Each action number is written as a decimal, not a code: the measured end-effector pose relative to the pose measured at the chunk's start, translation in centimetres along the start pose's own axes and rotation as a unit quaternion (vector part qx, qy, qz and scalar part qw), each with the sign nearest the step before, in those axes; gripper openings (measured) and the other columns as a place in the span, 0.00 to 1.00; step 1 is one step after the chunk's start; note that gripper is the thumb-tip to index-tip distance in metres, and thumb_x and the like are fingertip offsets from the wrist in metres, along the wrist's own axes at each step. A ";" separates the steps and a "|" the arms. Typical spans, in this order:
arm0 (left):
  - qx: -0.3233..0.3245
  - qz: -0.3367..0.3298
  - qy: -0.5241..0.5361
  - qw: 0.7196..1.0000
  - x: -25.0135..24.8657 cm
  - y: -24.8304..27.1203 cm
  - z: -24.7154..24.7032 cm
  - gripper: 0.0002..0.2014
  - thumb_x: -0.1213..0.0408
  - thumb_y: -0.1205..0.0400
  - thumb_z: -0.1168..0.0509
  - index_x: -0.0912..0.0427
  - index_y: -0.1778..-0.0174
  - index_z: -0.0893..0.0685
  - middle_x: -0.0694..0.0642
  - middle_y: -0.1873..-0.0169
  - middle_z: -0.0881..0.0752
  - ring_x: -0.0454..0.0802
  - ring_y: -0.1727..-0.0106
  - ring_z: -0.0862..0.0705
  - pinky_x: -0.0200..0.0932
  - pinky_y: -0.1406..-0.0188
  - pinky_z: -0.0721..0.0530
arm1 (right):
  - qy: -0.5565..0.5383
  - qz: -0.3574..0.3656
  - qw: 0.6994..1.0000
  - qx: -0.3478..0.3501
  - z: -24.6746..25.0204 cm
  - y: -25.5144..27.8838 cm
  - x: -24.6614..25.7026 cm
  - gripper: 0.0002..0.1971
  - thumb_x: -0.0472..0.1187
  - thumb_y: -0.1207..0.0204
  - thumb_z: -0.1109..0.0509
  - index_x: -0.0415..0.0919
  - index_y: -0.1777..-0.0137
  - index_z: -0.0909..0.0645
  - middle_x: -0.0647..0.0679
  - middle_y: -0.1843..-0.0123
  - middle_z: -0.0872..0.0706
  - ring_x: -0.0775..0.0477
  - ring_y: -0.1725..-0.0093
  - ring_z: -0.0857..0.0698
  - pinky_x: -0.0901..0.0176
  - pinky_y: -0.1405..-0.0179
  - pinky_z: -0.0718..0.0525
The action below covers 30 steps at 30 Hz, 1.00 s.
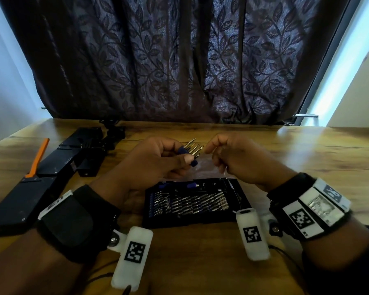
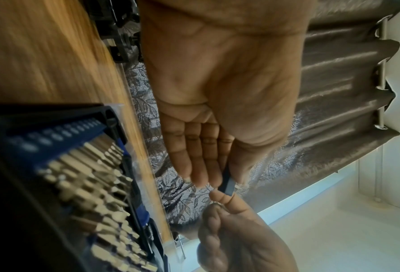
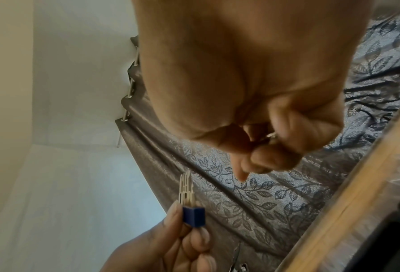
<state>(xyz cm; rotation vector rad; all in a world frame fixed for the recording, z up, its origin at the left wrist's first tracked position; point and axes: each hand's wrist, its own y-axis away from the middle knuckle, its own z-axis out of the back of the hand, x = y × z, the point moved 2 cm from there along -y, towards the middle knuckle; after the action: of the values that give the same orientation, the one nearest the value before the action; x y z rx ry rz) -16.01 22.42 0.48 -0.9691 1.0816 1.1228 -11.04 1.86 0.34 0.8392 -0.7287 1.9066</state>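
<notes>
Tabletop [image 1: 307,150]: brown wood grain, glossy where daylight falls at the right.
Curtain [image 1: 158,60]: dark, leaf-and-vine pattern, drawn across behind the tabletop, hung on metal hooks [image 2: 380,86].
Walls [image 1: 4,81]: plain, pale, on either side.
Window [image 1: 337,67]: bright strip at the curtain's right edge.

bit holder [image 1: 193,163]: blue plastic, matt, smooth. bits [image 1: 193,146] seated in it: bright metal, polished, some with a brassy tint. case [image 1: 149,222]: black plastic, matt. table [image 1: 307,158]: wood, visible grain, glossy varnish. curtain [image 1: 179,60]: woven cloth, leaf pattern, faint sheen. wrist band [image 1: 73,220]: black cloth, matt.
</notes>
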 end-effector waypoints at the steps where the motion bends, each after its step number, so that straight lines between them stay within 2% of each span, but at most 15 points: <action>1: 0.001 0.003 0.006 1.000 0.0 0.0 0.0 0.04 0.70 0.17 0.30 0.66 0.49 0.11 0.56 0.66 0.07 0.44 0.66 0.09 0.35 0.65 0.10 | -0.015 0.009 1.000 -0.002 0.0 0.0 0.2 0.15 0.28 0.13 0.41 0.47 0.48 0.17 0.49 0.62 0.10 0.49 0.66 0.12 0.65 0.69 0.22; 4: 0.005 0.011 0.023 1.000 -0.1 0.0 0.1 0.05 0.69 0.17 0.30 0.67 0.49 0.11 0.54 0.67 0.08 0.43 0.68 0.11 0.35 0.65 0.10 | -0.086 0.038 0.995 -0.029 0.0 0.1 0.7 0.08 0.31 0.13 0.34 0.46 0.43 0.19 0.50 0.55 0.05 0.51 0.58 0.07 0.71 0.63 0.17; 6: 0.008 0.009 0.022 1.000 -0.2 0.0 0.1 0.07 0.66 0.19 0.29 0.65 0.49 0.11 0.54 0.66 0.08 0.44 0.67 0.11 0.36 0.64 0.11 | -0.091 0.064 0.993 -0.041 0.1 0.1 1.0 0.07 0.33 0.16 0.28 0.44 0.42 0.19 0.55 0.57 0.05 0.56 0.59 0.08 0.71 0.60 0.16; 8: 0.010 0.004 0.022 1.000 -0.2 0.1 0.0 0.12 0.60 0.24 0.27 0.63 0.49 0.10 0.54 0.65 0.07 0.44 0.66 0.11 0.36 0.63 0.11 | -0.082 0.087 0.992 -0.046 0.3 0.3 1.3 0.07 0.34 0.19 0.26 0.41 0.43 0.17 0.59 0.62 0.06 0.65 0.63 0.11 0.75 0.62 0.18; 10: 0.012 0.002 0.022 1.000 -0.1 0.1 0.0 0.16 0.57 0.27 0.27 0.63 0.48 0.10 0.55 0.63 0.07 0.44 0.66 0.10 0.35 0.63 0.10 | -0.088 0.104 0.989 -0.055 0.6 0.5 1.6 0.06 0.35 0.20 0.24 0.40 0.45 0.15 0.59 0.63 0.07 0.67 0.65 0.12 0.76 0.63 0.20; 14: 0.021 -0.001 0.033 0.999 -0.1 0.2 -0.1 0.16 0.56 0.28 0.27 0.61 0.49 0.09 0.53 0.64 0.07 0.43 0.65 0.10 0.35 0.63 0.10 | -0.151 0.139 0.978 -0.043 0.8 0.8 1.9 0.07 0.39 0.24 0.24 0.41 0.47 0.14 0.50 0.58 0.05 0.57 0.59 0.09 0.67 0.56 0.13; 17: 0.026 -0.010 0.052 0.998 -0.2 0.3 -0.1 0.13 0.57 0.26 0.29 0.61 0.52 0.10 0.52 0.66 0.07 0.43 0.66 0.10 0.35 0.64 0.11 | -0.250 0.141 0.956 -0.060 0.7 0.8 1.8 0.09 0.37 0.27 0.25 0.37 0.47 0.16 0.46 0.56 0.05 0.52 0.61 0.08 0.62 0.59 0.10; 23: 0.020 -0.026 0.087 0.996 -0.6 0.5 -0.4 0.10 0.56 0.26 0.29 0.58 0.56 0.10 0.53 0.65 0.08 0.43 0.68 0.12 0.36 0.64 0.11 | -0.320 0.145 0.932 -0.092 0.4 0.9 1.9 0.10 0.32 0.34 0.20 0.36 0.55 0.17 0.42 0.63 0.07 0.50 0.67 0.08 0.63 0.68 0.11; 27: 0.018 -0.026 0.092 0.995 -0.5 0.5 -0.3 0.11 0.57 0.26 0.29 0.59 0.54 0.10 0.54 0.62 0.07 0.46 0.66 0.11 0.37 0.66 0.11 | -0.327 0.150 0.931 -0.068 -0.2 1.2 2.2 0.13 0.30 0.37 0.21 0.33 0.54 0.19 0.45 0.65 0.07 0.53 0.68 0.09 0.63 0.68 0.12; 30: 0.011 -0.023 0.097 0.995 -0.3 0.5 -0.3 0.08 0.56 0.26 0.28 0.55 0.56 0.08 0.56 0.59 0.06 0.46 0.65 0.11 0.37 0.65 0.11 | -0.328 0.148 0.931 -0.067 -0.2 1.2 2.4 0.13 0.29 0.37 0.21 0.33 0.54 0.20 0.45 0.66 0.07 0.53 0.68 0.09 0.63 0.68 0.12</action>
<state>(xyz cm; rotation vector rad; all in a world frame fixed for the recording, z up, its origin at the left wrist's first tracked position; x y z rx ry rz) -16.57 22.11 0.69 -1.0963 1.2191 0.9926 -13.06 2.68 1.89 1.3620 -1.4397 1.7964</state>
